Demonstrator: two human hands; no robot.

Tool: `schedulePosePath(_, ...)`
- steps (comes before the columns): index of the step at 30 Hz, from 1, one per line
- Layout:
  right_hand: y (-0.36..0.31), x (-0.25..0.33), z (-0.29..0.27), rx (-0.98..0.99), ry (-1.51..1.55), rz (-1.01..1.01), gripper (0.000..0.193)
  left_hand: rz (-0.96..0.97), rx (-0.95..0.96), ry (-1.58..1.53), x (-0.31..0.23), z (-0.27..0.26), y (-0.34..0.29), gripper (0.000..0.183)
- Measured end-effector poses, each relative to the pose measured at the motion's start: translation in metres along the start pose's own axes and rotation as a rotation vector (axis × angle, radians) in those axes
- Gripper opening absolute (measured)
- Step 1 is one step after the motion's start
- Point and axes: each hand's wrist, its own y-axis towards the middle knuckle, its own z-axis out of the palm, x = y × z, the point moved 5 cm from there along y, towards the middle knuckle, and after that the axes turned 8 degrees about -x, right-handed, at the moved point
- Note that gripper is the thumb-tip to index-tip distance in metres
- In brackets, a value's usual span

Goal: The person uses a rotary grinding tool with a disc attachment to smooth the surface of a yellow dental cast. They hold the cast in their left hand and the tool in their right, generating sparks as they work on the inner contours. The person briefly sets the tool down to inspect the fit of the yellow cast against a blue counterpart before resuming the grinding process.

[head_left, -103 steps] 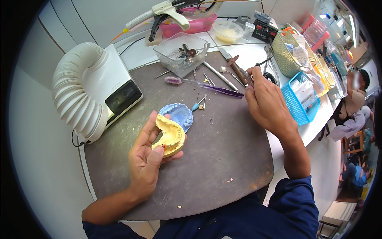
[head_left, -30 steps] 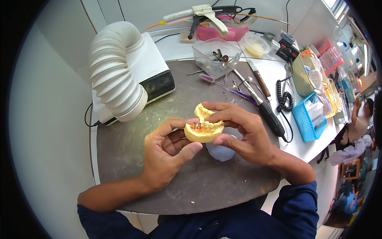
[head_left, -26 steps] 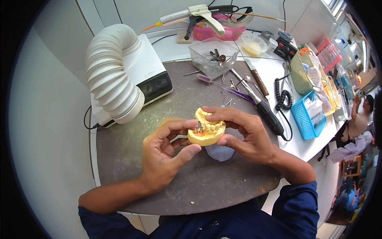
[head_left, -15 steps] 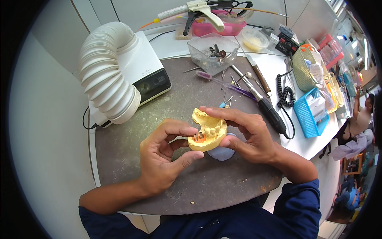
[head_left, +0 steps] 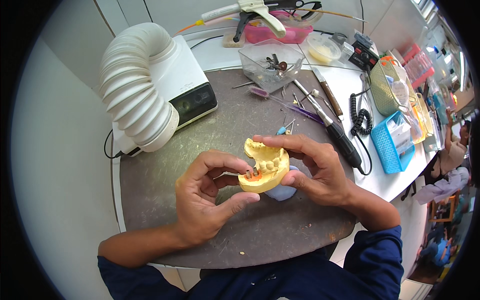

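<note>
Between my hands, above the dark bench board, is a yellow dental cast [head_left: 270, 175] of a jaw with moulded teeth. An orange gum-coloured patch [head_left: 253, 178] on its left side carries two short metal posts [head_left: 251, 173]. My right hand [head_left: 320, 172] grips the cast from the right, fingers over the far edge and thumb at the near side. My left hand [head_left: 207, 195] is curled at the left end, index fingertip beside the posts and thumb along the lower edge. A pale blue lump [head_left: 282, 192] lies on the board beneath, partly hidden by the cast.
A white box with a ribbed hose [head_left: 135, 90] stands at left. Further back are a clear tray of small tools [head_left: 270, 65], a purple-handled brush [head_left: 290, 103], a knife [head_left: 327, 92] and a black corded handpiece [head_left: 343, 145]. A blue basket [head_left: 392, 142] stands at right.
The cast and both hands have shifted very slightly to the right, and the whole view has moved a little too. Both hands keep nearly the same hold.
</note>
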Motion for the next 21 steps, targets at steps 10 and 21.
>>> schedulePosePath(10, -0.0001, 0.0018, 0.0001, -0.006, -0.014, -0.023, 0.051, 0.034, 0.025, 0.018, -0.001, -0.0001, 0.0014, 0.04)
schedulePosePath(21, -0.0005, 0.0029, 0.0006, -0.002, 0.0, -0.011, 0.051, 0.022, 0.023, 0.005, -0.0018, 0.0003, 0.0007, 0.039)
